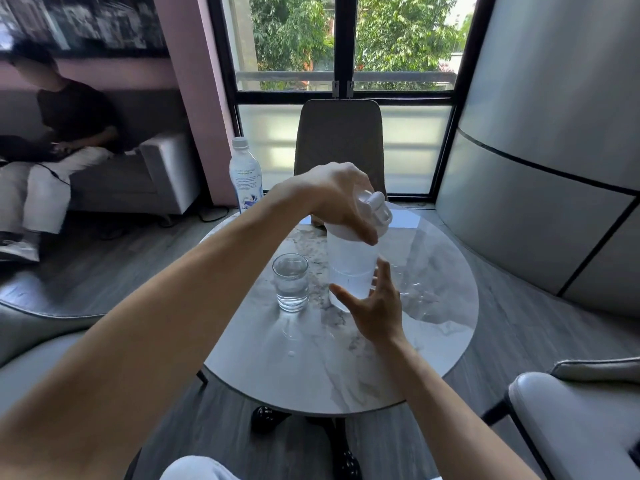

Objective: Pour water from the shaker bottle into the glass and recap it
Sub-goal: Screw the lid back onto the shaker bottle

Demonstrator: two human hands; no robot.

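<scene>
A frosted white shaker bottle [351, 268] stands upright on the round marble table [311, 368], partly filled with water. My left hand [341, 199] reaches over from the left and grips its white lid [375, 207] from above. Down at the bottle's lower right, my right hand [375, 306] has its fingers spread, the thumb crossing in front of the bottle's base; whether the fingers press on the wall I cannot tell. A clear glass [291, 282] holding water stands just left of the bottle, untouched.
A plastic water bottle [245, 174] with a white cap stands at the table's far left edge. A grey chair [341, 140] faces me across the table. Armchairs sit at both near sides. A person sits on a sofa [152, 174] far left.
</scene>
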